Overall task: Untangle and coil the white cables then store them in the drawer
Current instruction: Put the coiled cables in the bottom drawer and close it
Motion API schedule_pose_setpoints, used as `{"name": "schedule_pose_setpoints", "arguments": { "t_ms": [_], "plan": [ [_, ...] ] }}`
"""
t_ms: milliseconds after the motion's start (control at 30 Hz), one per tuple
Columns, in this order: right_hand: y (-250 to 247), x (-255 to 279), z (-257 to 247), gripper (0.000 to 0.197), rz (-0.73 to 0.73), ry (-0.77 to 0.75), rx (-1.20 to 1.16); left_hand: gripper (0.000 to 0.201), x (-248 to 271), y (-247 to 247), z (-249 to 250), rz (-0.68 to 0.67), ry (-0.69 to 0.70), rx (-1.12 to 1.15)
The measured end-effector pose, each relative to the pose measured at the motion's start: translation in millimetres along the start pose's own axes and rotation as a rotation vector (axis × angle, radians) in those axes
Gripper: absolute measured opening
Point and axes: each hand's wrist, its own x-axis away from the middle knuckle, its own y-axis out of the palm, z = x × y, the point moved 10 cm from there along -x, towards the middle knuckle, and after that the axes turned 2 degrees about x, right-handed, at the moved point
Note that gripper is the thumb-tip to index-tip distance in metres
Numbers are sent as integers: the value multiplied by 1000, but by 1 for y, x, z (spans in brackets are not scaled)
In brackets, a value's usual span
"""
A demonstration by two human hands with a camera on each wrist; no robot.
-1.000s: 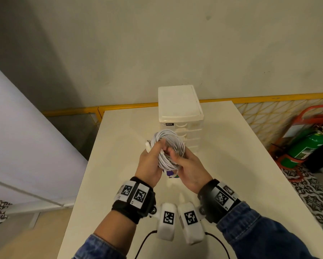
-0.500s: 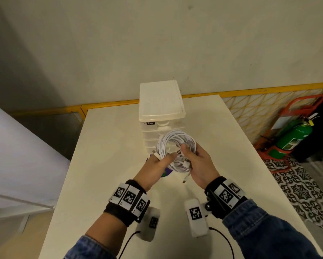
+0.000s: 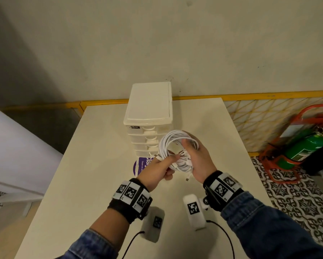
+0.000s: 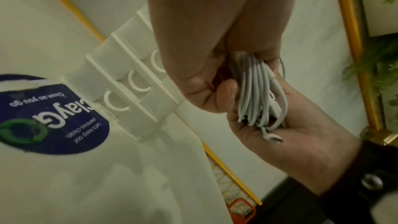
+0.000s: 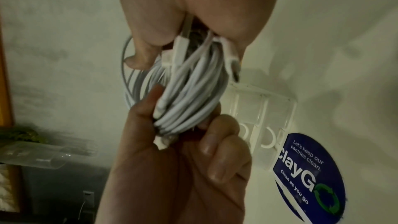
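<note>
Fingers (image 3: 172, 157) of both hands clench the coil (image 3: 177, 146), held above the counter (image 3: 93, 165) before the drawers (image 3: 147, 141) near its far edge. Best keep one hand pinching the loops and tuck the loose plug (image 3: 187, 178) in before freeing the other for a drawer.

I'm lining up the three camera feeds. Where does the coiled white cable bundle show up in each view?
Head: the white cable coil sits at centre, held between both hands before the drawer unit.
Left wrist: centre right, lying across the right hand.
Right wrist: upper centre, gripped by the left hand.
Shared landmark: the round blue clayGO sticker on the table.
</note>
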Motion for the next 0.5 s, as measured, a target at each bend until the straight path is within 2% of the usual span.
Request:
{"name": "schedule_pose_setpoints", "arguments": {
  "t_ms": [133,333,400,500],
  "plan": [
    [-14,-9,-5,15,124,-9,62,19,-8,5,-7,-18,-29,18],
    [-10,-26,-46,17,14,-146,307,24,-12,-13,-11,-93,16,-224],
    [-6,-36,-63,23,-38,-195,362,20,-18,-36,-20,-13,-33,-289],
    [9,-52,-79,46,-158,-221,539,19,-37,-91,-42,261,-120,-349]
  ]
}}
